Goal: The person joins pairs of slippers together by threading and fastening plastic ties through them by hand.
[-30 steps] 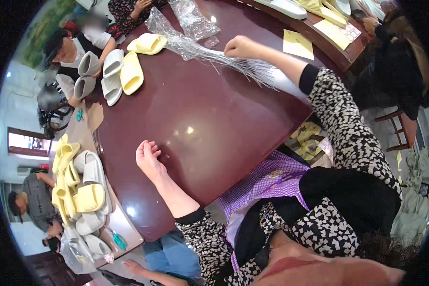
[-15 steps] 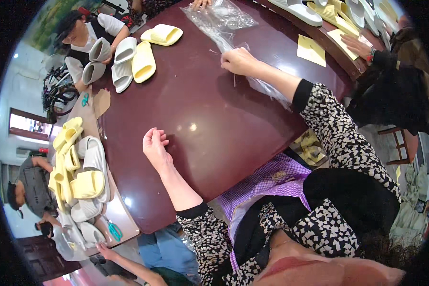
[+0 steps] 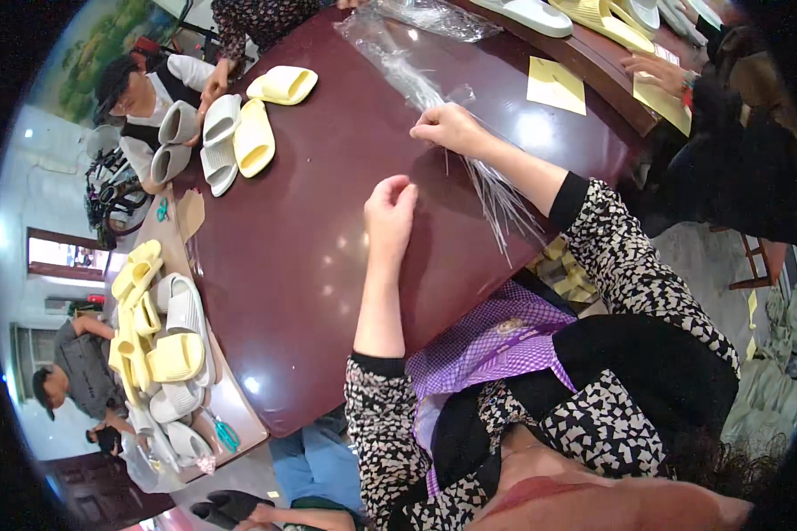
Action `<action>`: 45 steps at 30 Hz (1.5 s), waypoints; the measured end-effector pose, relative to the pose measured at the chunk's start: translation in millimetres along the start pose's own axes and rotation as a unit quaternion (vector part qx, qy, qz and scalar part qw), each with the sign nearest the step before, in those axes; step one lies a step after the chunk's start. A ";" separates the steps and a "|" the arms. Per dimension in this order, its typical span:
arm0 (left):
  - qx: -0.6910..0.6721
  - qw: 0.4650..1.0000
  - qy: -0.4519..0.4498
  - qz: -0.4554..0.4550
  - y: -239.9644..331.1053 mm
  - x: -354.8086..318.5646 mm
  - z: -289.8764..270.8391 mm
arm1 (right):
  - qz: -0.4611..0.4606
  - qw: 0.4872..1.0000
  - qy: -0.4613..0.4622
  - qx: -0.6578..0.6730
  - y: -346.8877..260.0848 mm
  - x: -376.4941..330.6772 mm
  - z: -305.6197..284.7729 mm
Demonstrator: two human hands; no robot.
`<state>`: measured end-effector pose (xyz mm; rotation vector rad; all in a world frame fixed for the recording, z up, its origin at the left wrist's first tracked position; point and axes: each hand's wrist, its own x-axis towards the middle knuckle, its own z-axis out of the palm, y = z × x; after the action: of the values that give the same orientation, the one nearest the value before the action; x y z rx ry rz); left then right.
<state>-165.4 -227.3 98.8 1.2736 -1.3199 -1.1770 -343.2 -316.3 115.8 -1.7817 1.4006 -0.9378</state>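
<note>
My right hand (image 3: 452, 128) pinches a clear plastic bag (image 3: 434, 97) that stretches flat across the dark red table (image 3: 310, 265), reaching past my wrist toward the table's near edge. My left hand (image 3: 390, 212) rests on the tabletop just left of the bag, fingers curled and holding nothing. More crumpled clear bags (image 3: 425, 18) lie at the far end of the table.
Yellow and grey foam slippers (image 3: 239, 133) lie at the table's far left, where a seated person handles them. A second heap of slippers (image 3: 159, 336) fills a side table at left. Yellow paper sheets (image 3: 555, 86) lie at right, near another person's hand (image 3: 655, 71).
My left hand has slid right and forward toward the bag. My right hand has drawn the plastic bag nearer to me.
</note>
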 end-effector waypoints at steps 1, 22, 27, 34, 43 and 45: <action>-0.043 0.999 -0.012 -0.021 2.2 5.6 13.2 | 0.051 0.998 0.002 0.049 0.6 -1.0 -3.4; -0.363 0.908 0.052 -0.202 -7.5 36.9 1.3 | -0.149 0.942 0.030 -0.300 35.3 0.0 7.8; -0.441 0.867 0.080 -0.217 -15.2 32.7 -47.1 | -0.148 0.938 0.017 -0.312 45.6 7.3 4.0; -0.475 0.860 0.088 -0.166 -24.9 -0.7 -111.0 | -0.167 0.932 0.048 -0.319 48.5 10.9 1.7; -0.464 0.843 0.248 -0.109 -27.3 -81.2 -170.7 | -0.197 0.925 0.044 -0.323 43.7 19.6 2.2; -0.471 0.835 0.266 -0.101 -25.6 -99.2 -174.3 | -0.217 0.919 0.048 -0.326 51.6 19.4 2.4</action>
<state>14.0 -134.3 93.1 0.8733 -0.1044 -1.2387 -363.4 -345.0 73.2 -2.6590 1.5203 -0.8302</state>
